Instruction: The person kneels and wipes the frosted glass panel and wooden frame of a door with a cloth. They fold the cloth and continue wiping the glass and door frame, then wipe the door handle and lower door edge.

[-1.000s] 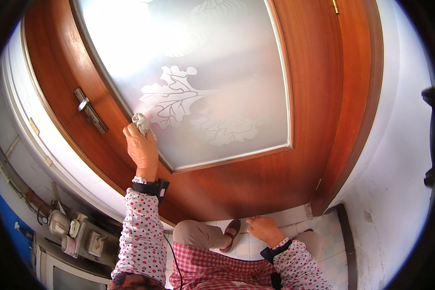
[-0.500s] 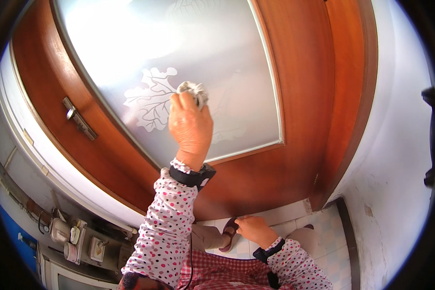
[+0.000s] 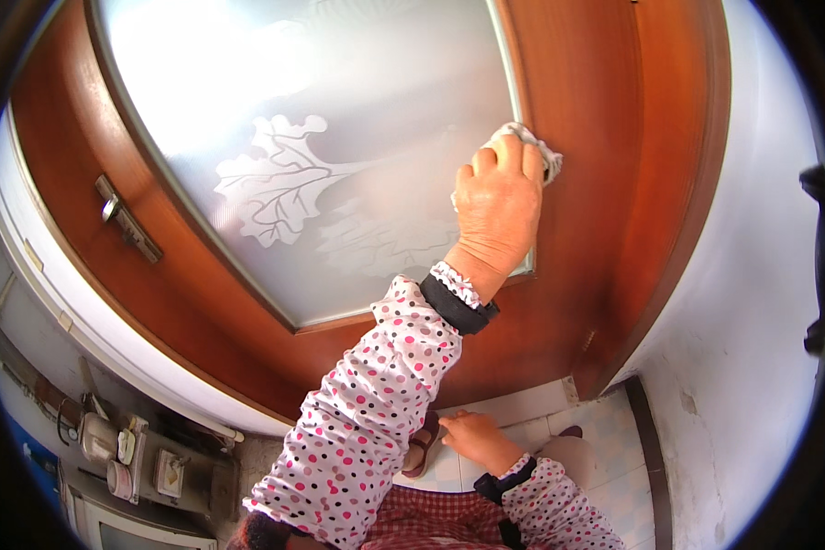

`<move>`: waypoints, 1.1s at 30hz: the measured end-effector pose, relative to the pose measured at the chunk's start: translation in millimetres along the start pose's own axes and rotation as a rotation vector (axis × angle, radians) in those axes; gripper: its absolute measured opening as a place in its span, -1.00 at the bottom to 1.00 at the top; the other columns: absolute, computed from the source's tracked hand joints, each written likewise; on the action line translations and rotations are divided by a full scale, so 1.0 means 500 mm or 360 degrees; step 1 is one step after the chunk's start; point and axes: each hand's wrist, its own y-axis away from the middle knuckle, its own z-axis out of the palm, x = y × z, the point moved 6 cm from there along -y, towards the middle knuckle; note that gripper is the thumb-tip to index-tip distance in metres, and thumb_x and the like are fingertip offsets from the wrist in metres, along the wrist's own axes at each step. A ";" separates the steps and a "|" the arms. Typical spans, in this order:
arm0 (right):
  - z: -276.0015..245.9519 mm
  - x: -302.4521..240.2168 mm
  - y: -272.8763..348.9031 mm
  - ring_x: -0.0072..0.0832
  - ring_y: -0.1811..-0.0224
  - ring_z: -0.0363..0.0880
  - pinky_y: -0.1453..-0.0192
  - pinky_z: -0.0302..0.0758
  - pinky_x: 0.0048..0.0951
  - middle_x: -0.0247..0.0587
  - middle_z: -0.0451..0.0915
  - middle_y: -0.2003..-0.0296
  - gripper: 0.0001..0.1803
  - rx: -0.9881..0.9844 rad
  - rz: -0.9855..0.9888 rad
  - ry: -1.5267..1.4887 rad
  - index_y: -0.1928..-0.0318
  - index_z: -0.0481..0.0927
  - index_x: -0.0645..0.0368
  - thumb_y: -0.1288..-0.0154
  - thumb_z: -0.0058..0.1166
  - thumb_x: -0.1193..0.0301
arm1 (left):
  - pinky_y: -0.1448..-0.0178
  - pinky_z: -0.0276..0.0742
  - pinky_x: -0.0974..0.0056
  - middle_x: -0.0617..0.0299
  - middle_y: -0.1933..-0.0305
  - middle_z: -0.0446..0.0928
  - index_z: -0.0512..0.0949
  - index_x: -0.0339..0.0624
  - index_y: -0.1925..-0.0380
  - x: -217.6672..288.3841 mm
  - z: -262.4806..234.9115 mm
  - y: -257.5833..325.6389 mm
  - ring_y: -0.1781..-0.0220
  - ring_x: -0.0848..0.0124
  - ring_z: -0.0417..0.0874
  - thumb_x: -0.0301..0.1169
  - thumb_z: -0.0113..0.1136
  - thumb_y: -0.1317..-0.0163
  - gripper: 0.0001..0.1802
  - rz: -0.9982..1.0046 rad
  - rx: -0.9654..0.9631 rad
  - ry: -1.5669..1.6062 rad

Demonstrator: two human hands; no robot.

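My left hand point(image 3: 500, 197) is closed around a crumpled whitish cloth point(image 3: 530, 147). It presses the cloth to the right edge of the frosted glass pane point(image 3: 403, 119), where the pane meets the brown wooden door point(image 3: 573, 137). A pale leaf pattern point(image 3: 275, 183) decorates the glass left of this hand. Lower down, near my body, my right hand point(image 3: 478, 438) hangs away from the door with its fingers curled in; nothing shows in it. Both arms wear white dotted sleeves with dark bands at the wrists.
A metal door handle point(image 3: 128, 220) is on the door's left side. To the right runs a white wall point(image 3: 733, 394) with a dark skirting strip point(image 3: 649, 458). At lower left a ledge holds several small containers point(image 3: 119, 477). My sandalled foot point(image 3: 420, 449) stands on tiles.
My left hand has swept the cloth to the right and slightly up, from beside the leaf pattern to the pane's right edge. My right hand stays low, nearly unmoved.
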 end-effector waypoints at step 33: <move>0.012 -0.019 0.005 -0.05 0.20 0.70 0.17 0.62 -0.03 -0.05 0.66 0.25 -0.69 -0.0072 -0.0048 0.0047 0.03 0.63 0.08 -0.27 0.20 0.24 | 0.21 0.53 -0.04 0.00 0.16 0.44 0.44 -0.22 0.19 -0.292 -0.145 0.194 0.19 -0.11 0.56 -0.55 0.28 -0.06 -0.69 -0.0664 0.0183 -0.0134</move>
